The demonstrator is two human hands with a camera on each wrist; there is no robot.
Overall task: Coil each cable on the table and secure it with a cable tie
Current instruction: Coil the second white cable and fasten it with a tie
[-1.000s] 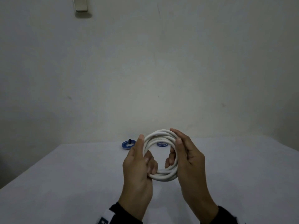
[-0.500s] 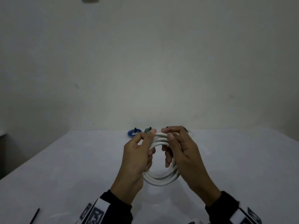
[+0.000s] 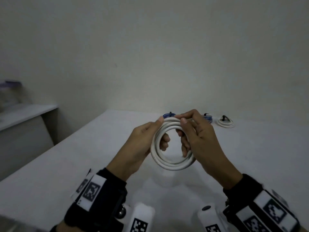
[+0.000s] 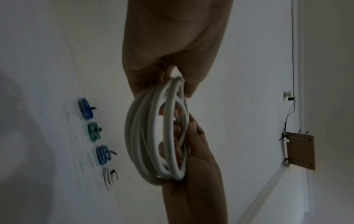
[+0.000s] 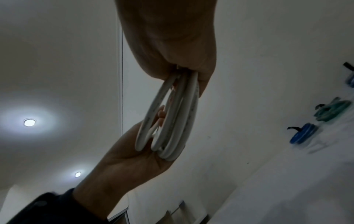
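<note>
White surface [image 3: 83,164] below us: both our left hand [image 3: 138,144] and right hand [image 3: 200,141] grip the white cable coil [image 3: 172,164], now pinched together at 12 o'clock (earlier held at its sides), ready for tying; four finished coils [image 4: 103,154] wait behind.

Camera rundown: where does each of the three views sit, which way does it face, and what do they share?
Head: worn on the head, facing forward and down at the white table; shows the left hand, right hand and both black sleeves.
Left wrist: looks along the left hand toward the white coiled cable; the right hand enters from below.
Right wrist: looks along the right hand, tilted up at the ceiling lights; the left hand is below.
Shared: all three show both hands gripping the cable; both wrist views catch tied coils on the table.
</note>
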